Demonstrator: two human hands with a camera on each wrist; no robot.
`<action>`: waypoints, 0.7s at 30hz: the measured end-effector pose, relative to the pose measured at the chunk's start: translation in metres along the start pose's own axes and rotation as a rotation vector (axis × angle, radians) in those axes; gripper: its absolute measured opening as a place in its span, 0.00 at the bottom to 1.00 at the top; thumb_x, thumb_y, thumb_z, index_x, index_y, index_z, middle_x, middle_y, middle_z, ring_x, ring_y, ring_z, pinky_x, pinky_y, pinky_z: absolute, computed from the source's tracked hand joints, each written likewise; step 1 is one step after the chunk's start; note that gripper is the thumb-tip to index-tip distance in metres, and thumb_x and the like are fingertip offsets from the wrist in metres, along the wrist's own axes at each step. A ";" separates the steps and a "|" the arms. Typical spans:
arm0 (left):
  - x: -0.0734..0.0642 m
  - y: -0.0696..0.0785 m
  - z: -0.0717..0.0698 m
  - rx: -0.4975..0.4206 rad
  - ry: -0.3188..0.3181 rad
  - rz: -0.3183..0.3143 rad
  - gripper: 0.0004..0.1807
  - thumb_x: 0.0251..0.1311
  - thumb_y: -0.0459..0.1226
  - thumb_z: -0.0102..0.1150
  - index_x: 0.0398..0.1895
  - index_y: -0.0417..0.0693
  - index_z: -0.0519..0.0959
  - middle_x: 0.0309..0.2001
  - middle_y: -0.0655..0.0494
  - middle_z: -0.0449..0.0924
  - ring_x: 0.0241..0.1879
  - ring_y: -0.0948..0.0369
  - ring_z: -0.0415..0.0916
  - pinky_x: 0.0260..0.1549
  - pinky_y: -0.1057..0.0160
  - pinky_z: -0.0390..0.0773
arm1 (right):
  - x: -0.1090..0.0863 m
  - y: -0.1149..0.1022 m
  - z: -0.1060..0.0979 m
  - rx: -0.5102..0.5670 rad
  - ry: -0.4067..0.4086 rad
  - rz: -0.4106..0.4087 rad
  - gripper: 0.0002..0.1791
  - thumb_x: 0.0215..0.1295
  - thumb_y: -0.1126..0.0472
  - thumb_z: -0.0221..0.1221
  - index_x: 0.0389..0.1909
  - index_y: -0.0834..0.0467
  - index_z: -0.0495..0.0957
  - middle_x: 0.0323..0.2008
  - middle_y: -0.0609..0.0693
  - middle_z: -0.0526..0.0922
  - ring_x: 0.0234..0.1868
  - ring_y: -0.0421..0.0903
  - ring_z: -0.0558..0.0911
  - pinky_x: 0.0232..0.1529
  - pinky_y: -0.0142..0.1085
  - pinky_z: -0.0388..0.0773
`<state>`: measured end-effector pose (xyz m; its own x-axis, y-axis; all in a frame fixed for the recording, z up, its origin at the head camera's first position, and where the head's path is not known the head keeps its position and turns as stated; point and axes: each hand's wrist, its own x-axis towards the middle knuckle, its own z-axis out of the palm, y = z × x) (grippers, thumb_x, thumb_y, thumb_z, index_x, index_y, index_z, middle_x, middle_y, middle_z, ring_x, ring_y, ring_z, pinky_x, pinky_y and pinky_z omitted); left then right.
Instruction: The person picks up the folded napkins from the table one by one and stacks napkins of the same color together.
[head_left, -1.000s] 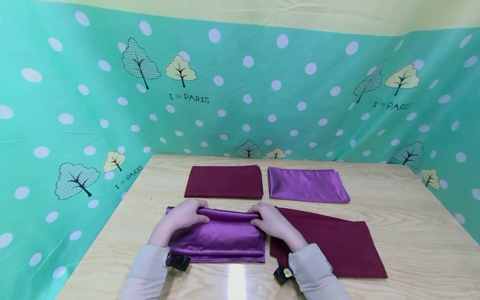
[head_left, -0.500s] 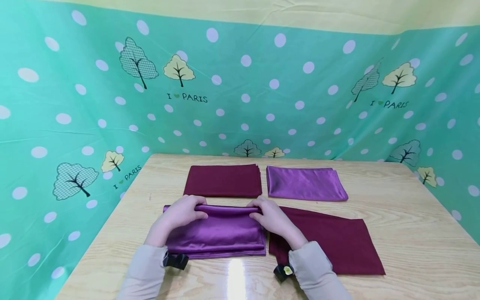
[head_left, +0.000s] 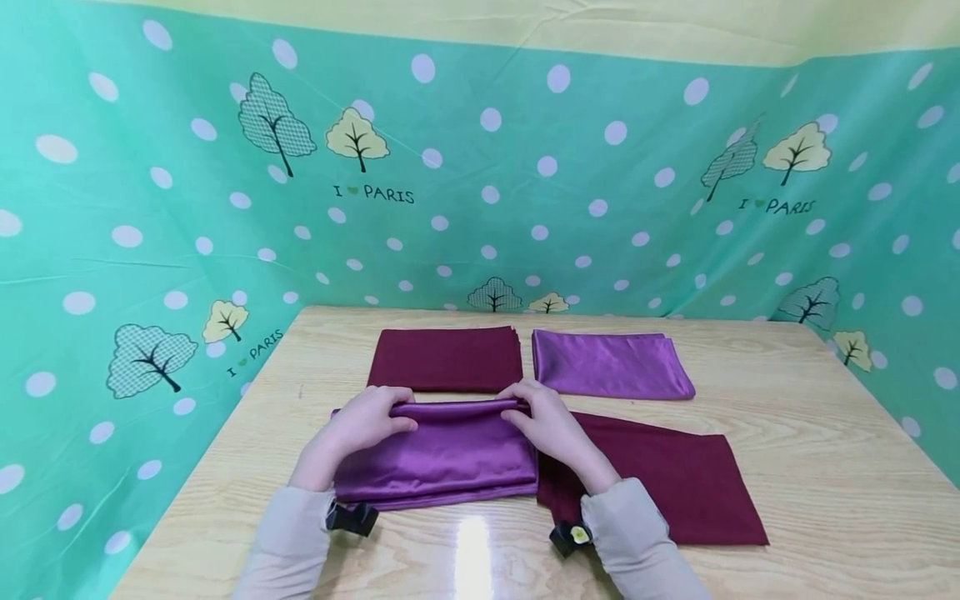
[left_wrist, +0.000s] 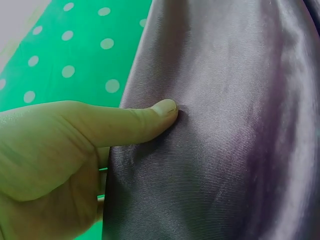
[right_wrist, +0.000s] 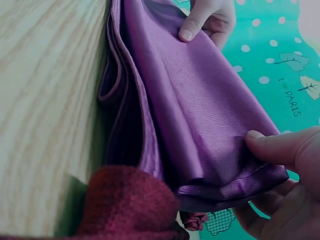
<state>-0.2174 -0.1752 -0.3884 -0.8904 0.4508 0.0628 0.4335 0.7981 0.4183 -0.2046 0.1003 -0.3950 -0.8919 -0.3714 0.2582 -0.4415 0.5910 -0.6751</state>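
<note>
The purple satin cloth [head_left: 465,458] is standing with its far edge raised above the near part of the tabletop [head_left: 832,467], just beside the nearer maroon cloth [head_left: 675,492]; the left hand [head_left: 362,423] and right hand [head_left: 549,423] are pinching that edge towards opposite ends, a spacing apparently holding it straight and its layers together. Each thumb is pressing the near face while fingers are passing behind; both forearms are angling inward; the folded maroon cloth [head_left: 447,360] and folded lighter purple cloth [head_left: 611,365] are lying beyond, side by side.
</note>
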 end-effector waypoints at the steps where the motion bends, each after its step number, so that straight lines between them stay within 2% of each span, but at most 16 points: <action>1: 0.000 0.000 0.000 0.002 -0.004 -0.002 0.08 0.48 0.41 0.64 0.24 0.55 0.73 0.22 0.63 0.72 0.23 0.64 0.66 0.27 0.63 0.68 | 0.000 0.000 0.000 0.002 0.010 -0.004 0.10 0.55 0.65 0.61 0.39 0.54 0.80 0.36 0.46 0.78 0.43 0.43 0.76 0.45 0.40 0.72; 7: 0.001 0.001 0.003 -0.006 -0.028 -0.013 0.07 0.50 0.40 0.64 0.27 0.53 0.74 0.24 0.62 0.73 0.25 0.64 0.66 0.29 0.62 0.69 | 0.002 0.000 -0.003 0.035 0.052 0.003 0.08 0.57 0.65 0.60 0.37 0.51 0.80 0.37 0.44 0.77 0.43 0.42 0.76 0.45 0.40 0.71; 14: 0.000 -0.002 0.004 -0.016 -0.012 -0.006 0.10 0.49 0.40 0.64 0.35 0.49 0.78 0.29 0.60 0.78 0.28 0.64 0.70 0.34 0.59 0.72 | 0.004 0.004 -0.009 0.035 0.083 0.019 0.08 0.59 0.65 0.59 0.37 0.51 0.79 0.37 0.44 0.77 0.42 0.41 0.75 0.44 0.38 0.71; 21: -0.003 -0.006 -0.003 -0.048 0.008 -0.006 0.07 0.50 0.39 0.63 0.31 0.51 0.76 0.26 0.62 0.74 0.27 0.64 0.68 0.32 0.61 0.71 | 0.004 0.008 -0.020 0.042 0.150 0.004 0.08 0.58 0.66 0.59 0.38 0.53 0.80 0.35 0.45 0.77 0.40 0.42 0.75 0.43 0.39 0.71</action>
<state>-0.2180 -0.1826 -0.3883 -0.8940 0.4429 0.0672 0.4214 0.7806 0.4616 -0.2135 0.1181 -0.3861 -0.8995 -0.2560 0.3541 -0.4366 0.5605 -0.7037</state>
